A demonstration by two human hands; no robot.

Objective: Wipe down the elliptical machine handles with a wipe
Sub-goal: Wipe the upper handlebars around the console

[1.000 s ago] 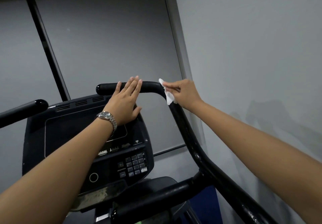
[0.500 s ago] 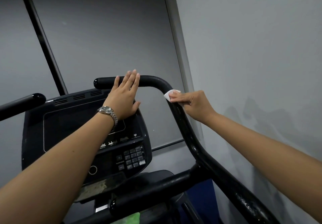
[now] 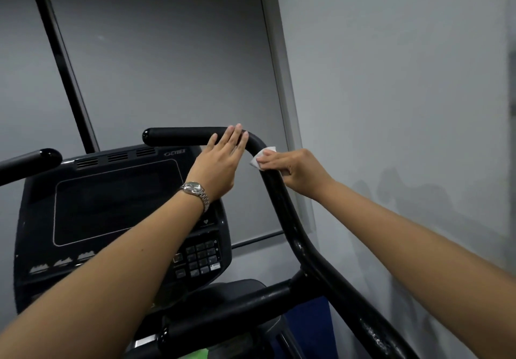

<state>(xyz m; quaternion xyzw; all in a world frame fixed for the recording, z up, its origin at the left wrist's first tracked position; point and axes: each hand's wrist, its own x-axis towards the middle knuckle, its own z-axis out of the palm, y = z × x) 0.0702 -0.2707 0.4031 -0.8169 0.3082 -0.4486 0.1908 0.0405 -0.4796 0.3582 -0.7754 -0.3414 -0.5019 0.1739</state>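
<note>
Our left hand (image 3: 220, 163) has slid toward the bend of the handle (image 3: 178, 136), lying flat; our right hand (image 3: 298, 170) pinches the limp wipe (image 3: 261, 159), best kept bunched.

two handles (image 3: 178, 136) (image 3: 30, 161), one wipe (image 3: 261, 158), one watch (image 3: 194, 188)

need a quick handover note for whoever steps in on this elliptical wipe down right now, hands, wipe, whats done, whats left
Left hand: open, fingers straight, resting on the top bar of the right handle beside the bend.
Right hand: grips the white wipe against the same handle, just below the bend.
Done: wiping is at the bend of the right handle. How much of it is already clean cannot be told.
Left: probably the long lower run of the right handle, then the left handle, which no hand is on.
</note>
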